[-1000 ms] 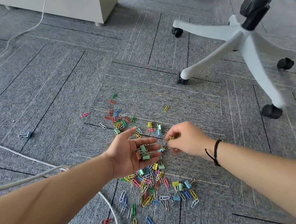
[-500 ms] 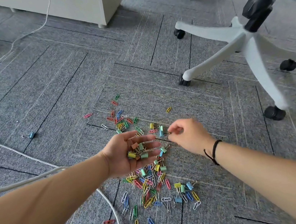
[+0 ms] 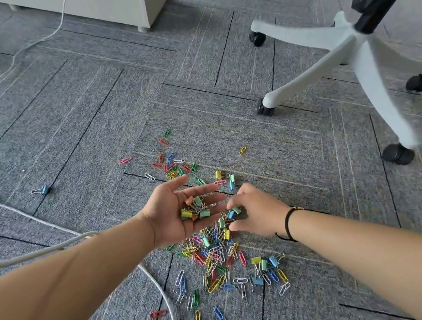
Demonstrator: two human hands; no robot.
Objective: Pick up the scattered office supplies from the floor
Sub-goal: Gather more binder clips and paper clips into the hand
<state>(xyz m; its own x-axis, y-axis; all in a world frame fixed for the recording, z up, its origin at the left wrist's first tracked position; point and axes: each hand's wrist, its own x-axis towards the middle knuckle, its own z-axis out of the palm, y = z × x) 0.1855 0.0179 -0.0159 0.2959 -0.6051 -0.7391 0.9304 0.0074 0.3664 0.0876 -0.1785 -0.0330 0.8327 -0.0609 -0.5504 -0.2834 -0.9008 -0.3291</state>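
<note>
My right hand [image 3: 258, 212] pinches a blue binder clip [image 3: 231, 214], just right of my left hand [image 3: 182, 213]. That palm lies flat, fingers released, cradling collected clips [image 3: 194, 209].

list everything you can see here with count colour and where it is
binder clips in palm: a handful, orange, green, yellow, lying on the upturned left palm
clip pile: too many to count, mixed-colour paper clips and binder clips, on the carpet under and below the hands
stray blue binder clip: one, alone on the carpet far left
yellow paper clip: one, alone, above the pile to the right
office chair base: one, white with black castors, upper right
cables: at least two, white or grey, along the left side
cabinet: one, cream, top centre
carpet: grey tiles, everywhere
left hand: palm up, cupping clips
right hand: black wrist band, fingers curled at clips in the pile
</note>
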